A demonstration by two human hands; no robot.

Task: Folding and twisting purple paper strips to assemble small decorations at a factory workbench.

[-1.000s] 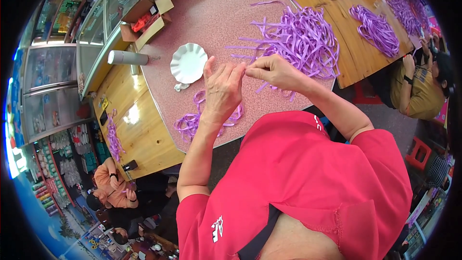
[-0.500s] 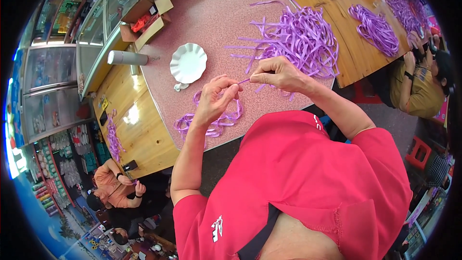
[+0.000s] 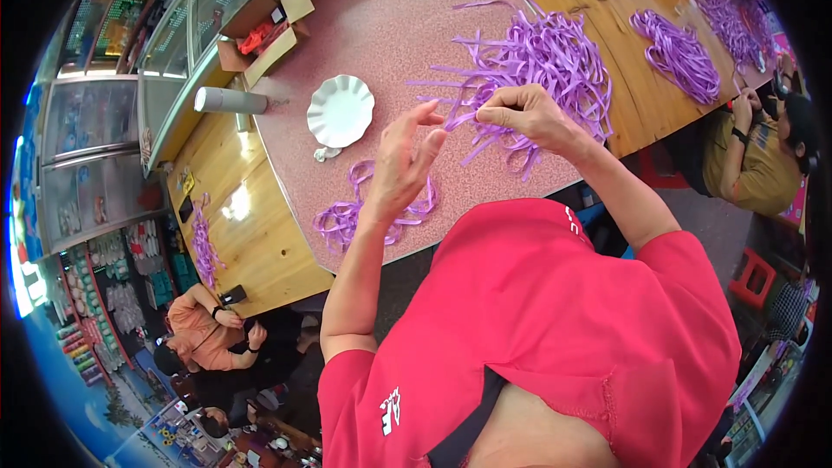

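Plate [image 3: 341,111], white and scalloped, sits on the pink tabletop [image 3: 381,17], a crumpled white scrap [image 3: 327,154] at its near edge. Beyond it to the left is an open carton [image 3: 299,4] with red contents; a pale cylindrical bottle [image 3: 231,101] is left of it. Well right of the plate spreads a tangled heap [image 3: 563,61] of purple ribbons, directly behind the right hand [image 3: 524,117]; a smaller pile [image 3: 340,224] of loops lies nearer the person than the plate. Thumb and forefinger of the right hand pinch a purple ribbon strip [image 3: 462,119], right of the plate, its long axis running roughly sideways, its left end toward the left hand [image 3: 403,156], whose fingers are spread. Whether those fingers touch the strip is unclear; the left wrist partly covers the smaller pile.
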